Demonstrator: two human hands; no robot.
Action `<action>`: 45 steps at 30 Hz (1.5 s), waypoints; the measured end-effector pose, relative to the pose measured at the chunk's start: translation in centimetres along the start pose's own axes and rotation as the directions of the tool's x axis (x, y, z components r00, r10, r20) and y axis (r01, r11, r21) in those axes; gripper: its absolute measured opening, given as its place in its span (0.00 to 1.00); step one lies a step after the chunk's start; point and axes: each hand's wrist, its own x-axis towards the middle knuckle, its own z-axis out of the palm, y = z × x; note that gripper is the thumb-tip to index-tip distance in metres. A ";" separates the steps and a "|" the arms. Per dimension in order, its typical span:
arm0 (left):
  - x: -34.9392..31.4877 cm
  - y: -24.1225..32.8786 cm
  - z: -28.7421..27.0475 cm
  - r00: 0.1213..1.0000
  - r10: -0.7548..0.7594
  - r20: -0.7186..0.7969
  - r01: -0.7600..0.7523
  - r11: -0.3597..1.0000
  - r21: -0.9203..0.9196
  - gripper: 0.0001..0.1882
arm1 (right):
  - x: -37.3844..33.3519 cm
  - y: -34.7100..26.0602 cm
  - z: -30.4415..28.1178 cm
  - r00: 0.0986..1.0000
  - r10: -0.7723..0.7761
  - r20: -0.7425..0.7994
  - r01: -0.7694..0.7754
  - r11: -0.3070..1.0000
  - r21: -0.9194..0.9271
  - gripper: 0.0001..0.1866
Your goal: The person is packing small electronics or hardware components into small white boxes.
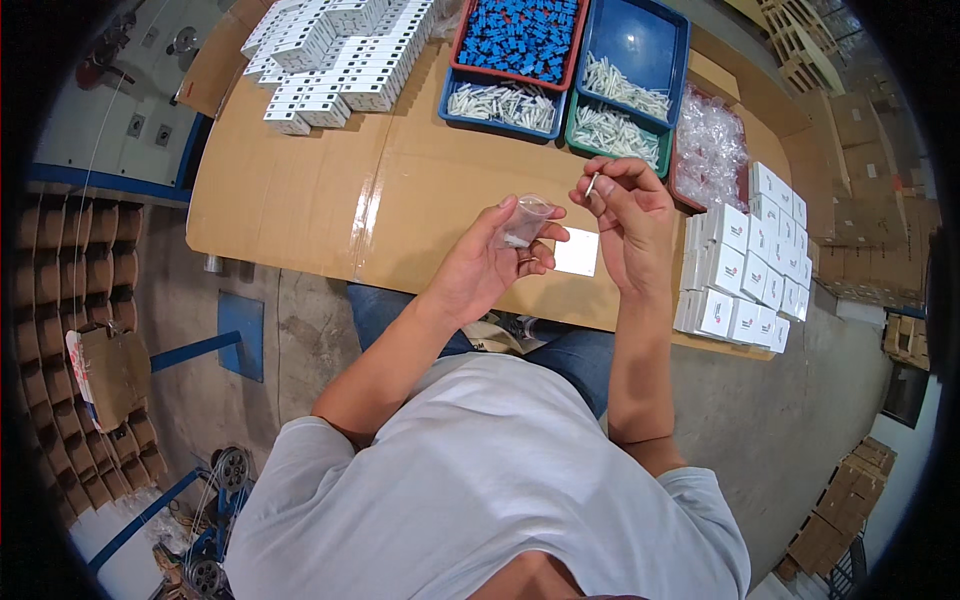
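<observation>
My left hand (480, 255) is wrapped round a small clear plastic cup (527, 218), tilted with its mouth up. Something small and white lies in the bottom of it. To the right and a little higher, my right hand (632, 205) pinches a thin white stick-like piece (592, 184) between thumb and fingertips, apart from the cup. A flat white square (577, 252) lies on the cardboard-covered table (300, 190) between and below the hands. Beyond the right hand, white pieces of a similar look fill a green tray (660, 160).
Blue trays (443, 112) of white pieces and a red tray (455, 50) of blue parts stand at the back. A reddish bin (688, 197) of clear plastic is at the right. White boxes are stacked at right (735, 270) and far left (340, 70).
</observation>
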 end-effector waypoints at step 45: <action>-0.1 -0.2 -0.3 0.998 0.008 -0.064 -0.012 0.997 -0.074 0.26 | 5.0 -3.5 3.4 0.615 0.490 0.618 0.387 0.495 -0.778 0.07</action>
